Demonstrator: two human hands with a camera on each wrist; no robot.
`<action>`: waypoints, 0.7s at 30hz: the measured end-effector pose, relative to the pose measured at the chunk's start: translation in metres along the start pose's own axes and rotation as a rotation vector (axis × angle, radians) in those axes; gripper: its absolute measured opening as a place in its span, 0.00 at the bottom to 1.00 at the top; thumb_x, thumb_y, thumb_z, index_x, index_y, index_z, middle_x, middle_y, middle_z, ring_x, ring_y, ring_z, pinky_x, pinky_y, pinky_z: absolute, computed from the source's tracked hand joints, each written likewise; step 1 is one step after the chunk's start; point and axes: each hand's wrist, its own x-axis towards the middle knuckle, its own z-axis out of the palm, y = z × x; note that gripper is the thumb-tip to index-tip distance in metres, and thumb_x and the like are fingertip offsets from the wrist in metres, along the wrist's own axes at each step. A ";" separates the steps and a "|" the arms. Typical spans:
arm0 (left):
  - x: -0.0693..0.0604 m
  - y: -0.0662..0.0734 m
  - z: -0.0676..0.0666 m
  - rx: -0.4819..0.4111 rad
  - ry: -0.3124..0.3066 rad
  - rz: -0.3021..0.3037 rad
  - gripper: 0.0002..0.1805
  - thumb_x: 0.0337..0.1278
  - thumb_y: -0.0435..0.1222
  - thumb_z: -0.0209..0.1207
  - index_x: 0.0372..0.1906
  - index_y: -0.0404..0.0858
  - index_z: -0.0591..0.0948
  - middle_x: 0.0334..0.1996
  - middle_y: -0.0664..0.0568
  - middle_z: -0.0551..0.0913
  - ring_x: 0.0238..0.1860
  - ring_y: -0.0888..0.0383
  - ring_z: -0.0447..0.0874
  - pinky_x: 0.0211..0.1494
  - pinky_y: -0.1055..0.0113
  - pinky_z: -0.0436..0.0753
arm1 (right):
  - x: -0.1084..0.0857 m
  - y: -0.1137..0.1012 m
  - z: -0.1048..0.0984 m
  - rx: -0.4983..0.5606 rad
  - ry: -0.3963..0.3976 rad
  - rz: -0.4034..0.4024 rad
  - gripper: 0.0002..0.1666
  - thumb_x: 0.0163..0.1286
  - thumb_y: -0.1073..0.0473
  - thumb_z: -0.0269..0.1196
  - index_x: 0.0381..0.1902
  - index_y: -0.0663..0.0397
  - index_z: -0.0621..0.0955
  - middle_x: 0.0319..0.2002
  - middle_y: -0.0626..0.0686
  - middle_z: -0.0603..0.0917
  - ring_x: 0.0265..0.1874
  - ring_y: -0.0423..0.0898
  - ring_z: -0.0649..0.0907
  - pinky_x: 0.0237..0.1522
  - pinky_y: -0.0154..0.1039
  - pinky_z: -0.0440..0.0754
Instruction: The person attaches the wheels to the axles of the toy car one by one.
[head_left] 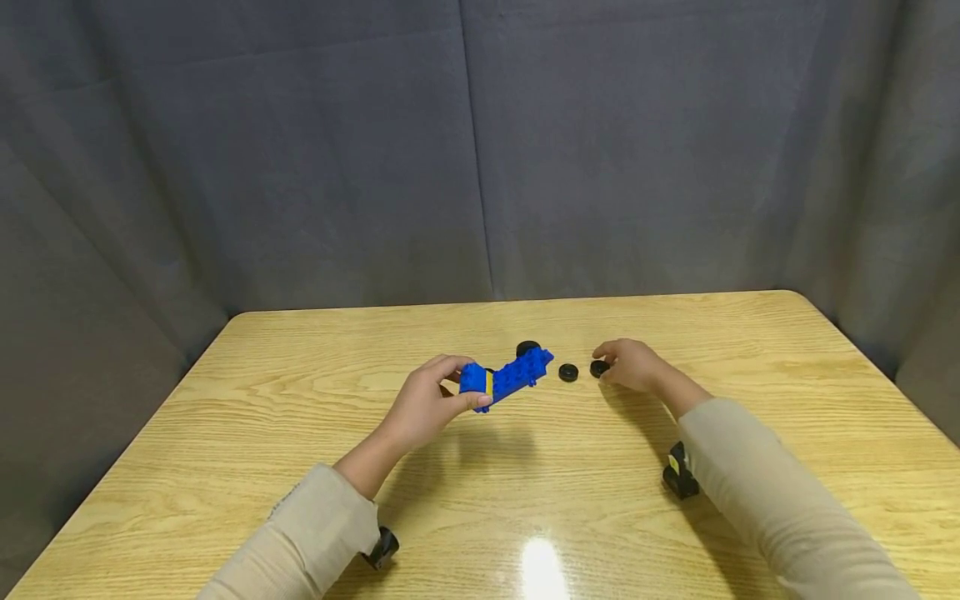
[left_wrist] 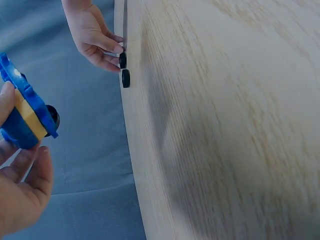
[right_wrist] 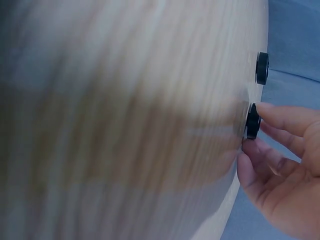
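Observation:
My left hand (head_left: 431, 400) holds a blue toy car body (head_left: 517, 375) above the table, gripping it by its rear block with a yellow layer. One black wheel (head_left: 528, 348) shows on the car's far side; the left wrist view also has the car (left_wrist: 30, 112) between thumb and fingers. Over at the right, my right hand (head_left: 633, 365) has thumb and fingertips at opposite edges of a loose black wheel (right_wrist: 253, 121), pinching it at the tabletop. A second loose wheel (head_left: 568, 372) lies flat just left of it, untouched.
The wooden table (head_left: 300, 433) has its far edge just beyond the wheels. Grey curtains (head_left: 337, 167) hang behind it and at both sides. Black wrist-worn devices (head_left: 681, 472) show beneath the beige sleeves (head_left: 780, 492).

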 end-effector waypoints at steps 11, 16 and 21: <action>-0.002 0.000 -0.001 -0.164 -0.063 -0.032 0.16 0.42 0.43 0.63 0.36 0.41 0.73 0.31 0.53 0.75 0.34 0.57 0.76 0.33 0.67 0.77 | 0.000 -0.003 -0.001 -0.074 0.006 -0.046 0.17 0.53 0.69 0.60 0.43 0.70 0.75 0.35 0.62 0.75 0.38 0.57 0.74 0.39 0.47 0.71; -0.003 0.000 -0.001 -0.194 -0.089 -0.011 0.14 0.43 0.40 0.63 0.30 0.39 0.70 0.40 0.49 0.78 0.36 0.56 0.78 0.31 0.67 0.76 | -0.002 -0.003 -0.001 -0.086 0.011 -0.064 0.15 0.51 0.71 0.60 0.40 0.70 0.76 0.33 0.61 0.75 0.37 0.57 0.74 0.40 0.48 0.71; -0.004 0.000 -0.001 -0.212 -0.101 0.006 0.15 0.44 0.38 0.63 0.27 0.38 0.67 0.42 0.48 0.79 0.36 0.56 0.78 0.29 0.67 0.75 | -0.002 -0.003 -0.002 -0.071 0.011 -0.060 0.14 0.50 0.71 0.61 0.37 0.69 0.76 0.33 0.61 0.75 0.37 0.56 0.74 0.40 0.48 0.70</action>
